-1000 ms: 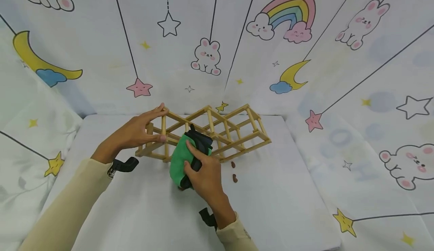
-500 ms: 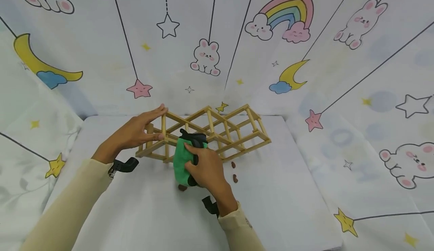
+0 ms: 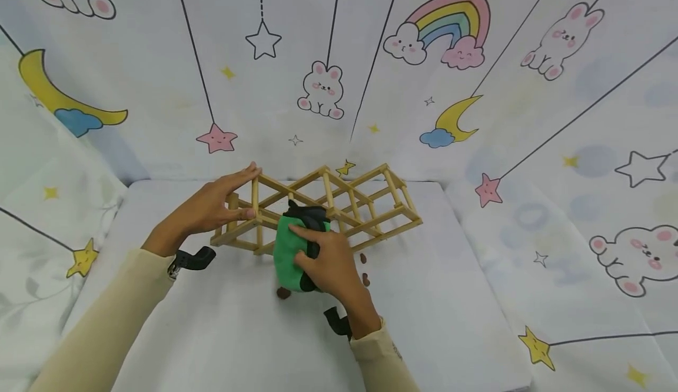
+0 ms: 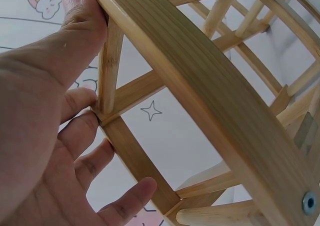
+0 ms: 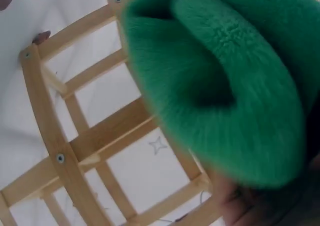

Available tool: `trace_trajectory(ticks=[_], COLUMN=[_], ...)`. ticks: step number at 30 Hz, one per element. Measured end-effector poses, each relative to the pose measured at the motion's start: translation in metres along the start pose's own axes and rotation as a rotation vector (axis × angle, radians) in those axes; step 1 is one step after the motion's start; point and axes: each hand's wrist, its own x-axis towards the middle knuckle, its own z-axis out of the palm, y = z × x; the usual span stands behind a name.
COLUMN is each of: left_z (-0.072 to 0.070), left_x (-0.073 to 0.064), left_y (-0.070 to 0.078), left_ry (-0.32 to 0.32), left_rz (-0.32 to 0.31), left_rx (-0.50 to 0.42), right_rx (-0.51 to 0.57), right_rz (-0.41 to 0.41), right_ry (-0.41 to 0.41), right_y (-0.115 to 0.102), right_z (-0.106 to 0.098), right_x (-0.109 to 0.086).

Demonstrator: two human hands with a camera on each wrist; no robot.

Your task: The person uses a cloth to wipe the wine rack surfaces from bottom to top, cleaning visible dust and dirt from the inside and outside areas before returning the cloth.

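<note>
A light wooden lattice rack [image 3: 371, 227] of slats and round dowels stands across the back of the white surface. My left hand [image 3: 214, 203] grips its left end, thumb on the near slat [image 4: 165, 56] and fingertips against the far frame in the left wrist view. My right hand [image 3: 331, 259] holds a green fuzzy pad [image 3: 290, 256] with a black back, thumb and index finger spread over it. In the head view the pad is in front of the rack's middle and hides part of it. Close up, the green plush [image 5: 250, 86] looks folded and blurred.
Small brown bits [image 3: 363, 258] lie on the white surface [image 3: 434, 321] right of the pad. Another brown lump [image 3: 283, 292] lies just below it. A white cloth backdrop [image 3: 175, 74] with cartoon drawings rises behind the rack.
My right hand has shifted slightly right with the pad, which has turned from slanted to more upright. The brown lump below it now shows more. My left hand and the rack stay put.
</note>
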Motion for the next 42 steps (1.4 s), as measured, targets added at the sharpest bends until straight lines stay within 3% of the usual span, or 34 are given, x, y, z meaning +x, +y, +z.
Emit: trace_trajectory(ticks=[6,13,15,19,22,26,29,31,34,36,39,42], left_z=[-0.002,0.002,0.004,0.005,0.004,0.003,0.004,0.004,0.005,0.005,0.003,0.001], left_x=[-0.001,-0.002,-0.002,-0.002,-0.001,-0.001,-0.002,-0.002,-0.002,-0.001,-0.002,-0.004], left_y=[-0.001,0.001,0.003,0.005,0.004,0.003,0.001,0.001,0.002,0.003,0.005,0.007], left_ry=[0.017,0.029,0.035,0.042,0.032,0.027,0.021,0.012,0.015,0.025,0.028,0.012], left_rz=[0.003,-0.005,-0.016,-0.020,-0.016,-0.021,-0.026,-0.023,-0.017,-0.017,-0.029,-0.043], left_rx=[0.003,0.019,0.036,0.069,0.080,0.072,0.056,0.050,0.039,0.035,0.035,0.045], right_rx=[0.138,0.133,0.101,0.051,0.010,-0.102,-0.159,-0.119,0.005,0.050,-0.096,-0.336], right_rz=[-0.237,-0.316,-0.332,-0.322,-0.274,-0.186,-0.131,-0.131,-0.219,-0.295,-0.283,-0.139], right_ry=[0.230,0.405,0.400,0.250,0.168,0.150,0.176,0.250,0.432,0.510,0.476,0.325], right_y=[-0.008,-0.024,-0.027,-0.027,-0.026,-0.029,-0.030,-0.029,-0.030,-0.031,-0.031,-0.028], right_z=[-0.008,-0.001,0.004,0.013,0.013,0.010,0.012,0.014,0.019,0.025,0.031,0.029], right_x=[0.018,0.051,0.060,0.075,0.084,0.101,0.112,0.114,0.115,0.118,0.125,0.130])
